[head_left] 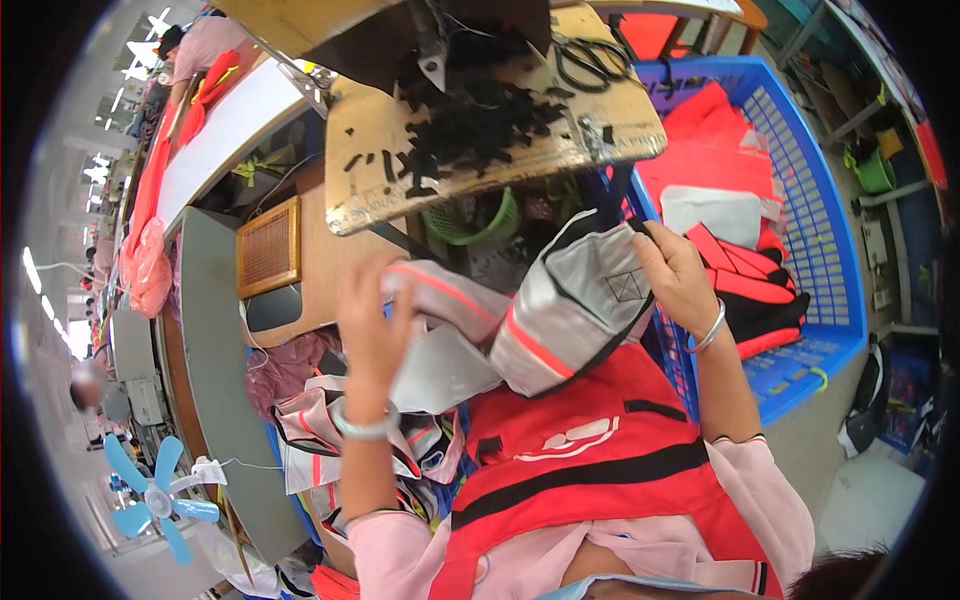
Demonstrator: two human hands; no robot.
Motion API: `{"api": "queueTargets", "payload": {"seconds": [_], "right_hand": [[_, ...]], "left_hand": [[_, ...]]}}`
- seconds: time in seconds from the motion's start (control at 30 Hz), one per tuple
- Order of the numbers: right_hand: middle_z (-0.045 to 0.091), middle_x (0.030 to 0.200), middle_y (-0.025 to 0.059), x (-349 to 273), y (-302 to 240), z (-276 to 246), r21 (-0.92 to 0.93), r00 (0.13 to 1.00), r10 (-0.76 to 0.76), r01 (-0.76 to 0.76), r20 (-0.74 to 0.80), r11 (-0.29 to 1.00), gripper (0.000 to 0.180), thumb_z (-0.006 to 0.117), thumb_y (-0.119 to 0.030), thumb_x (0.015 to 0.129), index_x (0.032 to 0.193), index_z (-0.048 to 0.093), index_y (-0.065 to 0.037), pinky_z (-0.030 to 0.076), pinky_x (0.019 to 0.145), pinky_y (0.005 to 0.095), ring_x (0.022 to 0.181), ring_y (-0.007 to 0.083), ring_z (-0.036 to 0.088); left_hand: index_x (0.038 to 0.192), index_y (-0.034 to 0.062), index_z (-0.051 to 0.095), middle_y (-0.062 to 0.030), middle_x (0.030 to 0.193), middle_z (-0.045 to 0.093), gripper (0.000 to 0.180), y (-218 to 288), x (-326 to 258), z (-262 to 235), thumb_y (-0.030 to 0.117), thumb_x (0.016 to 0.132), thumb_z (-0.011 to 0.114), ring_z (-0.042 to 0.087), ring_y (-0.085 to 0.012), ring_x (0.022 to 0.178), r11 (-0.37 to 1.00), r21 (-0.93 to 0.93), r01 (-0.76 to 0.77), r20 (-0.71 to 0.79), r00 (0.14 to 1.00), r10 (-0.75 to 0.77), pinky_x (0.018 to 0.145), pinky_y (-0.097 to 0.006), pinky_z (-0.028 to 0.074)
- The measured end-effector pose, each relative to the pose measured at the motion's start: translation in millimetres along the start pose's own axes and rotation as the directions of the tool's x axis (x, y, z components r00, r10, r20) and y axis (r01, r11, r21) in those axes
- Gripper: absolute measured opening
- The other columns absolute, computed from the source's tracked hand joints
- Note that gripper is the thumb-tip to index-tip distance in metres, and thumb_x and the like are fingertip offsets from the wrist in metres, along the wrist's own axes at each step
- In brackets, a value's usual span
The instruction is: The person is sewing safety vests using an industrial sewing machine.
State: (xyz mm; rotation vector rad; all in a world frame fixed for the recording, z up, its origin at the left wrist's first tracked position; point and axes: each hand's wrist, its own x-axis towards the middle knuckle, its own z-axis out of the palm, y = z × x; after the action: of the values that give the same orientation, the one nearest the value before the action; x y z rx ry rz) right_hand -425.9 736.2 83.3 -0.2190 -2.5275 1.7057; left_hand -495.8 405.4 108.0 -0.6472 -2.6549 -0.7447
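Observation:
My right hand pinches the black-edged top corner of a silvery-grey sewn fabric piece, close to a stitched crossed square. This piece has a red-orange stripe and rests against my red apron. My left hand is smeared by motion beside a grey flap with a red stripe; whether its fingers grip the flap is unclear. More grey fabric hangs below that flap. To the left of my lap lie several similar grey pieces with red stripes, partly behind my left forearm.
Ahead is a worn wooden board with black scraps and black-handled scissors. A blue plastic basket of red, black and grey pieces stands at right. A green basket sits under the board. A blue fan is at left.

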Motion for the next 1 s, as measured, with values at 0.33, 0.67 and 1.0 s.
{"api": "queueTargets", "payload": {"seconds": [0.33,0.67,1.0], "right_hand": [[0.054,0.067,0.0197,-39,5,-10,-0.113,0.994,0.046,-0.057,-0.096,0.992,0.018,0.052,-0.014,0.094,0.092,0.056,0.004,0.041,0.057,0.0394,0.059,0.0258,0.053],[0.066,0.093,0.0129,-17,-18,6,-0.38,0.846,-0.473,0.532,0.245,0.757,0.032,0.074,-0.026,0.079,0.098,0.065,-0.003,0.045,0.092,0.0448,0.097,0.0354,0.06],[0.064,0.078,0.018,62,-65,15,-0.009,0.91,-0.306,0.322,0.28,0.947,0.024,0.07,-0.022,0.08,0.091,0.065,-0.001,0.049,0.069,0.0372,0.075,0.0339,0.063]], "left_hand": [[0.118,0.007,0.065,-0.0154,0.121,0.063,0.043,80,-55,104,0.005,0.076,0.072,0.059,-0.0375,0.114,0.898,-0.305,-0.317,-0.022,0.945,0.326,0.097,-0.045,0.045],[0.102,0.0051,0.069,-0.0141,0.091,0.07,0.016,80,-12,90,0.007,0.087,0.063,0.067,-0.0331,0.076,0.912,-0.398,-0.094,0.079,0.988,0.136,0.067,-0.039,0.053],[0.108,-0.0013,0.065,0.0014,0.073,0.057,0.023,40,80,10,0.015,0.092,0.06,0.047,-0.0059,0.067,0.766,-0.584,0.27,0.604,0.775,0.187,0.06,-0.025,0.041]]}}
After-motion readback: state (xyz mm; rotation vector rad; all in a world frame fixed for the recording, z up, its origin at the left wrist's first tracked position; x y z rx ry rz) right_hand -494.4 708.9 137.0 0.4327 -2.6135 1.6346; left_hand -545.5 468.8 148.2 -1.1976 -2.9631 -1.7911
